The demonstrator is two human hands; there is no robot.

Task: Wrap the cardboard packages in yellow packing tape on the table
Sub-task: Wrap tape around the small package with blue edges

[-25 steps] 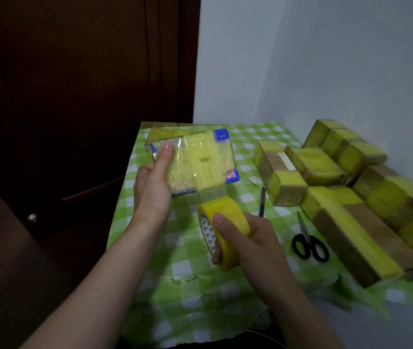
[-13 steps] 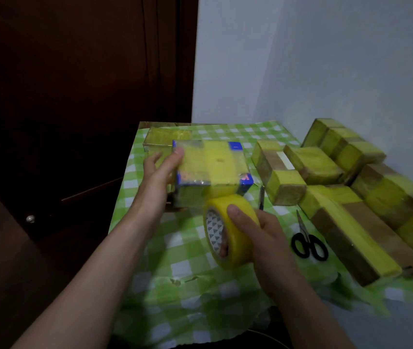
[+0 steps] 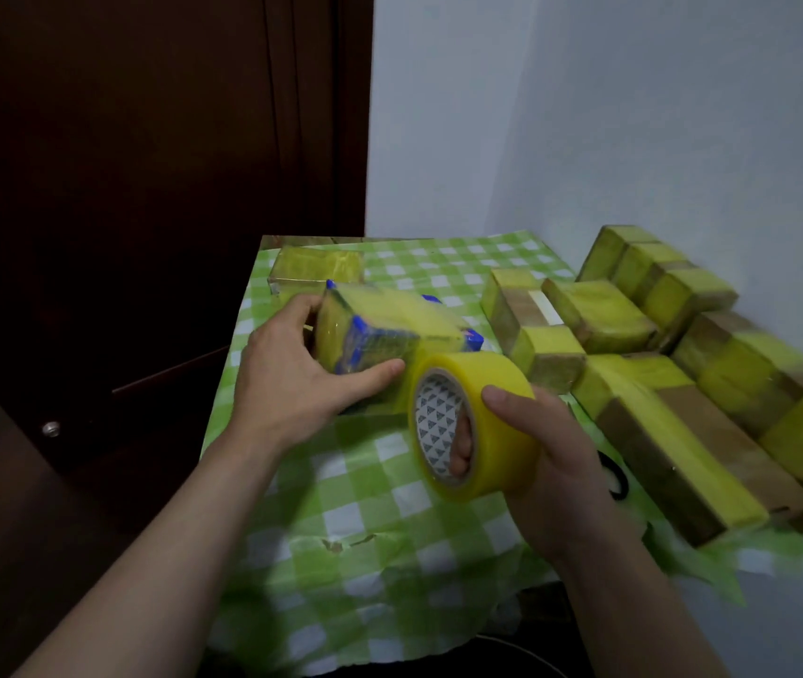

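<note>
Over the green-checked bench point(image 3: 380, 521), the left hand point(image 3: 292, 384) grips a small blue-cornered cardboard package point(image 3: 390, 325) partly covered in yellow tape, fingers point(image 3: 299, 305) and thumb clasped round its near end. The right hand point(image 3: 556, 462) holds the roll of yellow packing tape point(image 3: 502, 408) just beside it, fingers hooked through the core. Pulling the strip taut and turning the package steadily should lay it flat, without creases
</note>
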